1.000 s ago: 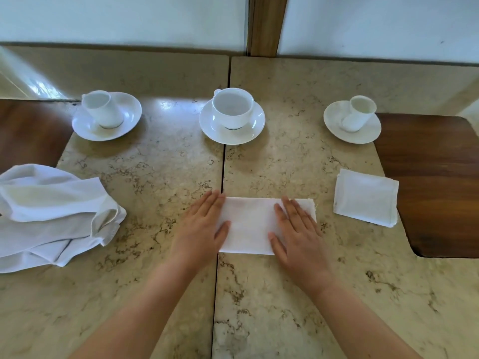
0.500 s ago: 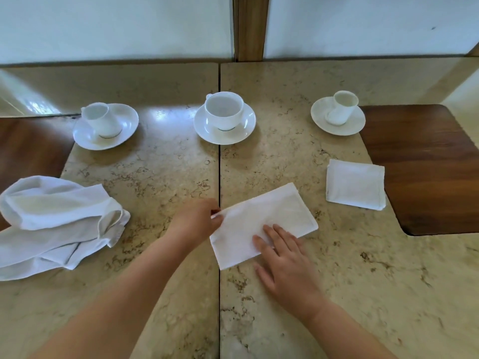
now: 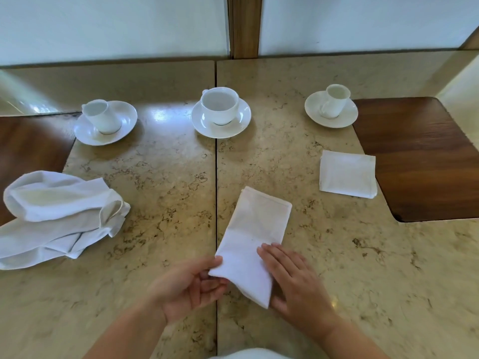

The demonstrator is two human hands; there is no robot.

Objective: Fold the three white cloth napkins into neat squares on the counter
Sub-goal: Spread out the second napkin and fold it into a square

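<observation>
We see a counter (image 3: pixel 160 177) of beige marble, veined and mottled in darker brown, with a thin dark seam down its middle. At each side sits a dark reddish-brown wooden panel (image 3: pixel 420 156) with fine grain lines. All three napkins are white: the long folded napkin (image 3: pixel 255 229) in the middle, the square napkin (image 3: pixel 347 177) to the right, and the crumpled napkin (image 3: pixel 57 213) at the left, whose folds show grey shadow. The three cups (image 3: pixel 219 103) and their saucers (image 3: pixel 243 120) are plain glossy white. Behind them we see a pale whitish-blue wall (image 3: pixel 103 24), split by a brown wooden post (image 3: pixel 243 24).
</observation>
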